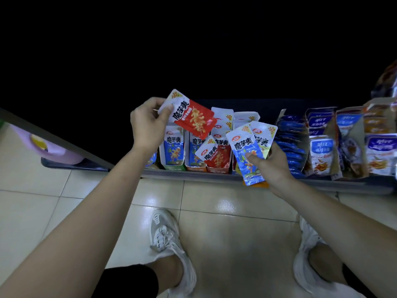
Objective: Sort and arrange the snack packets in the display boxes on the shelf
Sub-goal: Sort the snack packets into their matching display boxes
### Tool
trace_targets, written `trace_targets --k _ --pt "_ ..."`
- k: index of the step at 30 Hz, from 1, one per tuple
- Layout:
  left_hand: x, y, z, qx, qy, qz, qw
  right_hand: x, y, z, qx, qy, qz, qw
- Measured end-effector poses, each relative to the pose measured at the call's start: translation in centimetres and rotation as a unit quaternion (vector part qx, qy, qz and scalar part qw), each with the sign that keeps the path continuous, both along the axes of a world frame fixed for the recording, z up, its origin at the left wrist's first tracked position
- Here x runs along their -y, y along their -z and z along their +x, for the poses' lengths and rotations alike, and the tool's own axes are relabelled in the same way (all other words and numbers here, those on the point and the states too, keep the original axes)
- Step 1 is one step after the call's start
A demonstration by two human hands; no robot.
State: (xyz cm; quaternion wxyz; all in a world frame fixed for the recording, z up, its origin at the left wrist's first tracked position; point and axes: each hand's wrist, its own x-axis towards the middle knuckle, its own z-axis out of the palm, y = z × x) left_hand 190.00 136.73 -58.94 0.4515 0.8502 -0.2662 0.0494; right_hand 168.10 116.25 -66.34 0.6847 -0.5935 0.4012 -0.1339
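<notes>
The red konjac packet (193,118) is judged to be light, thin and floppy, with a glossy film that could slide between dry fingers. The flat sealed white band at its top is the firmest place for it to be taken, as the filled middle would buckle. It is held in just that way. The left hand (148,127) is closed on the upper white corner, thumb pressed on the front and fingers curled behind. The packet hangs tilted toward four o'clock, above the display boxes (174,151) and clear of them.

The right hand (275,166), at four o'clock from the left, is clamped on a small fan of packets in front of the shelf (193,175) edge. A blue konjac packet (242,151) lies foremost under the thumb, with a yellow-green packet (265,136) behind it at one o'clock. An orange edge shows at six o'clock, but what it belongs to cannot be told. A fan held by one pinch may be expected to slip apart if eased.

A second red packet (216,157) leans in a box at five o'clock from the held one, and that box is judged the likely destination.
</notes>
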Motion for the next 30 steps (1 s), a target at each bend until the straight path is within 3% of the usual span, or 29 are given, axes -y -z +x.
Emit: trace_targets --k 5,13,16,19,23,27,30 --pt "2.3 -0.9 -2.0 -0.019 0.021 -0.034 0.999 1.0 -0.5 0.0 0.012 0.022 -0.008 1.0" --pt "4.2 3.9 -5.9 -0.067 -0.064 0.016 0.996 2.0 0.1 -0.8 0.0 0.032 -0.014 0.999" --pt "4.3 5.2 -7.3 -0.037 -0.113 0.021 0.993 2.1 0.3 -0.9 -0.005 0.033 -0.011 0.999" --pt "4.5 6.2 -8.4 -0.025 -0.07 0.074 0.995 2.2 0.4 -0.9 -0.006 0.031 -0.007 0.999" --pt "4.7 6.5 -8.0 -0.083 -0.026 0.148 0.985 2.1 0.3 -0.9 -0.005 0.025 -0.004 1.0" --pt "4.3 6.1 -7.7 -0.066 0.006 0.226 0.972 1.7 0.5 -0.8 0.0 0.009 -0.004 1.0" --pt "3.9 7.1 -8.7 -0.055 0.004 0.219 0.974 1.2 0.6 -0.5 0.004 -0.006 -0.018 1.0"
